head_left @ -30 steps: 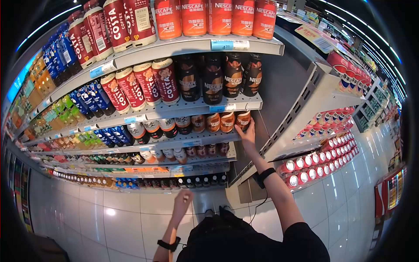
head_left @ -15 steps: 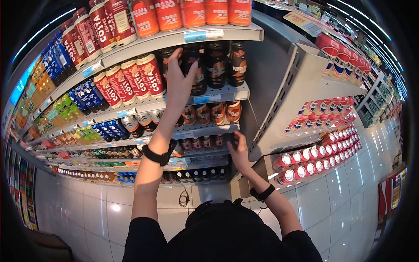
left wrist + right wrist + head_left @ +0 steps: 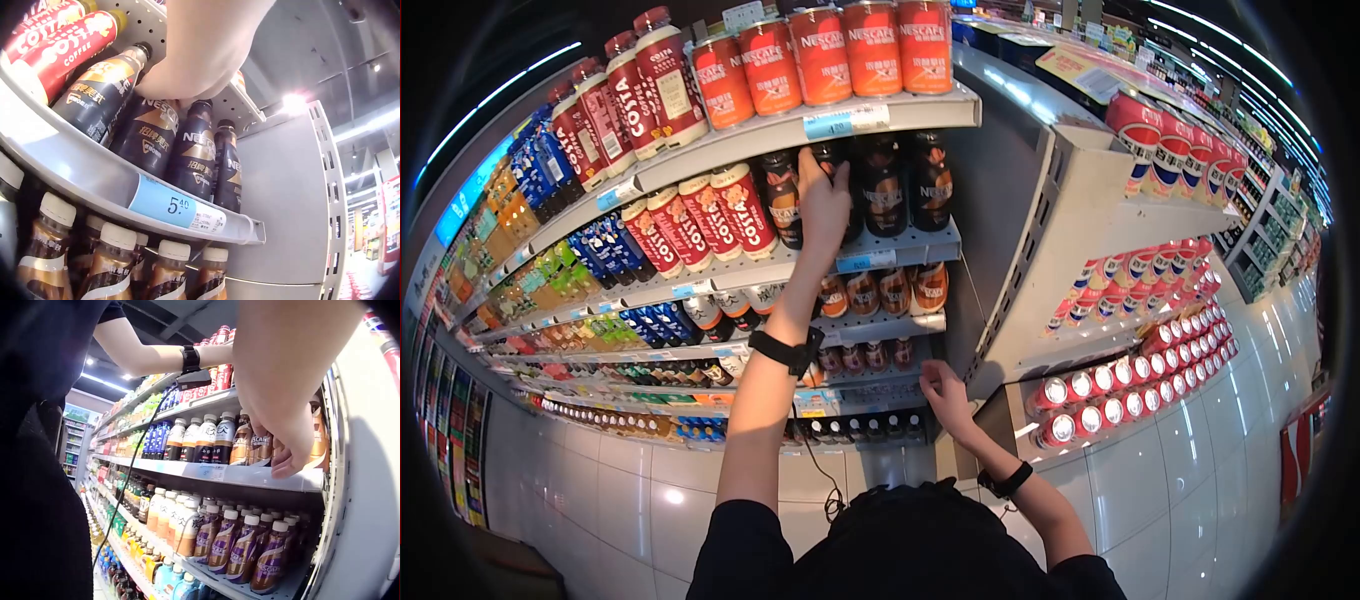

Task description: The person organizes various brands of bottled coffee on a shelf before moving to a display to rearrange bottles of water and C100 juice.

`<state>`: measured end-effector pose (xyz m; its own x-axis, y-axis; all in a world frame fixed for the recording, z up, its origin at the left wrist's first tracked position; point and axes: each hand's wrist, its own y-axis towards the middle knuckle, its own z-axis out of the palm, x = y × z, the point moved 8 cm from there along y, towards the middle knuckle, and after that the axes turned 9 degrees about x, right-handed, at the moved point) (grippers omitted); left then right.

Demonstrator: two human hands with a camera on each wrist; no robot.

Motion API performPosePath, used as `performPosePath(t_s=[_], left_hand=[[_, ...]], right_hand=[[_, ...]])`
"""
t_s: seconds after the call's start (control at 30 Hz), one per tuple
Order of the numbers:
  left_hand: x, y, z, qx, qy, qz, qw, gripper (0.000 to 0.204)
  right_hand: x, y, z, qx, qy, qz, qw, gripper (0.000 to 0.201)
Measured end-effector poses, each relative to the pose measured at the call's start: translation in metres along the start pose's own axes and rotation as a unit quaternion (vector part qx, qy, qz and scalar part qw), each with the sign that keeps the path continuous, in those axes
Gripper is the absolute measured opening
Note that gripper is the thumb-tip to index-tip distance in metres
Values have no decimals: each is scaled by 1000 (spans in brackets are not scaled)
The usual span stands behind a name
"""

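Note:
In the head view, my left hand [image 3: 824,210] reaches to the row of dark Nescafe bottles and grips the upper part of the second from the left; the left wrist view shows this bottle [image 3: 147,136] standing on the shelf, its cap hidden by my hand [image 3: 203,53]. Dark bottles stand on both sides of it [image 3: 885,190]. Below, my right hand [image 3: 947,398] hangs with loosely curled fingers, holding nothing, in front of the lower shelves. In the right wrist view that hand [image 3: 287,434] overlaps the brown Nescafe bottles [image 3: 240,440].
Red Nescafe cans [image 3: 822,55] and Costa bottles [image 3: 668,80] fill the shelf above. A blue price tag [image 3: 164,201] lines the shelf edge. A grey side panel [image 3: 281,194] closes the shelf's right end, with red cans [image 3: 1090,385] beyond. A cable [image 3: 825,475] hangs below my left wrist.
My left hand has risen from low before the shelves to the dark bottles and taken hold of one. My right hand has left the brown bottle at the shelf's right end and dropped lower.

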<state>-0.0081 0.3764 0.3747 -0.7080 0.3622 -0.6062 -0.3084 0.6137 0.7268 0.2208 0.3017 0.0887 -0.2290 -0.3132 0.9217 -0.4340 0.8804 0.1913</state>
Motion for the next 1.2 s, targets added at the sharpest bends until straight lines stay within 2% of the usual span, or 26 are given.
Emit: performPosePath(t_s=[0.13, 0.23, 0.37, 0.43, 0.5, 0.57, 0.63, 0.67, 0.7, 0.77, 0.8, 0.83, 0.9, 0.97, 1.03, 1.2], left_hand=[[-9, -6, -3, 6, 9, -6, 1000, 48], [-23, -25, -12, -38, 34, 79, 996, 50], [-27, -68, -24, -33, 49, 66, 996, 49], [-20, -80, -32, -30, 44, 47, 997, 45], [-11, -76, -49, -58, 20, 15, 998, 30], [-8, -61, -63, -80, 86, 43, 992, 28], [-21, -44, -71, -56, 137, -3, 989, 29], [-24, -37, -71, -98, 230, 67, 966, 33], [-25, -31, -71, -103, 252, 54, 961, 39], [-17, -17, -66, -65, 314, -24, 947, 43], [-11, -11, -65, -37, 309, -67, 948, 45], [-4, -6, -64, -7, 303, -108, 947, 47], [-1, 0, -64, 6, 291, -113, 950, 42], [-1, 2, -63, 20, 289, -110, 951, 42], [0, 1, -65, 5, 297, -110, 949, 46], [2, -3, -63, 0, 292, -109, 950, 47]], right_hand=[[0, 1, 13, 33, 10, 1, 999, 29], [7, 2, 19, 49, -11, -18, 999, 29], [7, 0, 23, 62, -10, -8, 998, 27], [15, 5, 20, 70, -10, -34, 997, 26], [30, 12, 16, 74, -5, -53, 996, 25], [57, 26, 8, 78, 5, -63, 995, 24], [76, 39, 4, 66, 5, -97, 993, 23], [72, 48, 8, 71, 24, -81, 994, 22], [81, 52, 10, 77, 29, -75, 994, 21], [107, 56, 16, 91, 36, -62, 993, 19], [114, 60, 20, 91, 23, -95, 991, 19], [124, 65, 20, 85, 8, -134, 987, 18], [147, 78, 15, 64, -21, -206, 976, 18], [173, 99, -6, 42, -40, -175, 983, 18], [208, 111, -35, -45, 16, -248, 968, 17], [235, 135, -87, -207, -36, -261, 942, 24]])
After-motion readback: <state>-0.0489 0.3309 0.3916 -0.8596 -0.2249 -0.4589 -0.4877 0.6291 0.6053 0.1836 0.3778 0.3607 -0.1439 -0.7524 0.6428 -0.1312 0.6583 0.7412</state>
